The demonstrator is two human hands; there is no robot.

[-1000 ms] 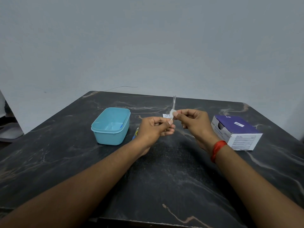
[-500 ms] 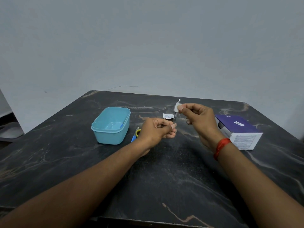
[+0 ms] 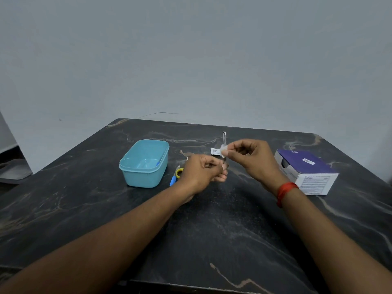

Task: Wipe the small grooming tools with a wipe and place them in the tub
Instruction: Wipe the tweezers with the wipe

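Note:
My left hand (image 3: pixel 203 170) grips the lower end of thin metal tweezers (image 3: pixel 224 137), which stand upright above the table. My right hand (image 3: pixel 251 159) pinches a small white wipe (image 3: pixel 223 150) around the middle of the tweezers. The light blue tub (image 3: pixel 146 162) sits to the left of both hands, with a small blue item inside. Scissors with a yellow and blue handle (image 3: pixel 177 176) lie on the table between the tub and my left hand, partly hidden by it.
A purple and white box (image 3: pixel 307 172) stands at the right of the dark marble table (image 3: pixel 212 230). A torn white wipe sachet (image 3: pixel 214 151) lies just behind my hands. The grey wall rises behind the table's far edge.
My right hand slid the wipe up to the tweezers' tip, then back down to their middle. My left hand stayed almost still.

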